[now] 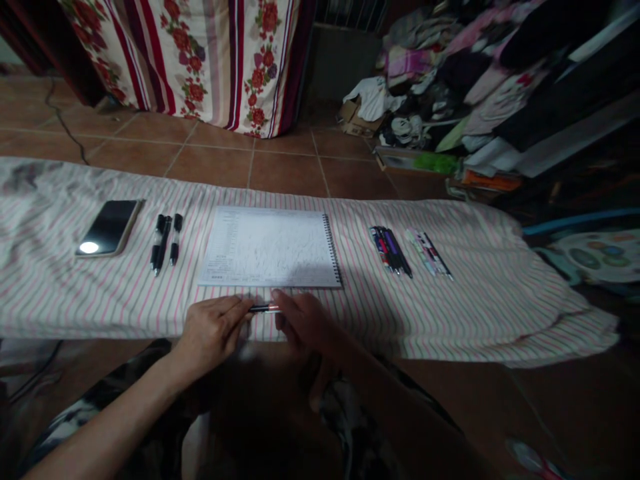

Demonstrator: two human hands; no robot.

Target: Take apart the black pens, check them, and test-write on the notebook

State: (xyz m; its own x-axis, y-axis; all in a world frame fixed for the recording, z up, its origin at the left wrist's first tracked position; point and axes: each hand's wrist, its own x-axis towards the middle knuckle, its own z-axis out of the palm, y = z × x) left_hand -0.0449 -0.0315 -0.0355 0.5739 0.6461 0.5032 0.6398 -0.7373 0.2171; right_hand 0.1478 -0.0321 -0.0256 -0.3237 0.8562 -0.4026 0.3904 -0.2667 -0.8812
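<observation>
Between my two hands a pen (263,308) lies level, dark on its left part and reddish toward the right, just in front of a spiral notebook (280,248). My left hand (216,327) pinches its left end. At the other end, my right hand (303,317) grips it with thumb and fingers. The notebook lies with a page showing faint markings and its wire binding on the right. Left of it rest several black pens (160,247). To its right sit a bunch of dark pens (391,251) and a few lighter pens (429,253).
A phone (111,228) with a bright spot on its screen lies at the left of the striped cloth (475,313). Beyond the tiled floor hangs a floral curtain (220,60). Piled clothes (425,67) and a cardboard box (361,120) fill the back right.
</observation>
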